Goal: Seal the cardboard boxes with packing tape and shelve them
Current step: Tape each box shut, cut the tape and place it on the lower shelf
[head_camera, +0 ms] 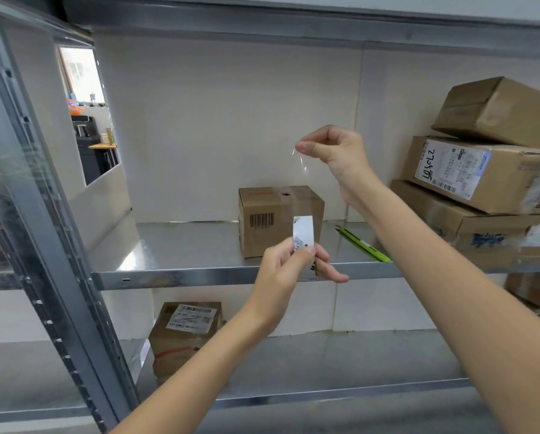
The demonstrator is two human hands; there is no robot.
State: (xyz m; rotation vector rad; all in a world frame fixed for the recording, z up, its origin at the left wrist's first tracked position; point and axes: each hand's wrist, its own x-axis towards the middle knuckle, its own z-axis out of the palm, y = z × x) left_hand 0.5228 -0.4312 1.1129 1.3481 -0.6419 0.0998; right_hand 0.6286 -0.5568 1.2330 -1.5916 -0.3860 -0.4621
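Clear tape strip [303, 170] pinched between right hand [334, 150], left hand [289, 270]

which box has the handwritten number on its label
The second box from the top in the stack at the right; its white label bears black handwritten digits. The other boxes' labels show only print or barcodes.

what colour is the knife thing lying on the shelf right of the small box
Bright green utility knife, clearest in the head view.
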